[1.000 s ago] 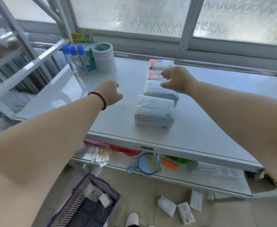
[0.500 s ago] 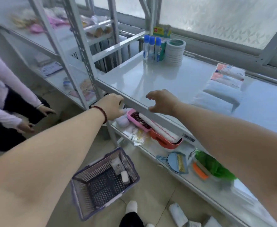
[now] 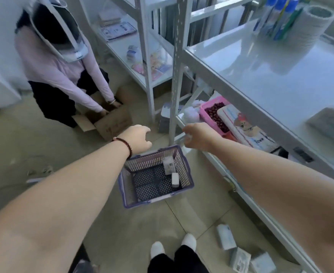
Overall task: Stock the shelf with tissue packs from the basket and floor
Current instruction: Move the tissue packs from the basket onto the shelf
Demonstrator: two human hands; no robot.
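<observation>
Both hands, left hand [image 3: 139,139] and right hand [image 3: 196,137], hang half-open and empty above the purple basket [image 3: 187,175]; reach down for its two tissue packs [image 3: 169,165] at 2 o'clock inside.

You are holding your left hand [image 3: 139,139] and right hand [image 3: 196,137], both empty, above the purple basket [image 3: 185,170] at the frame's center.

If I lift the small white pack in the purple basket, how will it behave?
The small white pack is probably light and soft, since it looks like wrapped tissues. Its wrapper may be a little slippery. Standing upright against the basket wall, it could tip if nudged.
</observation>
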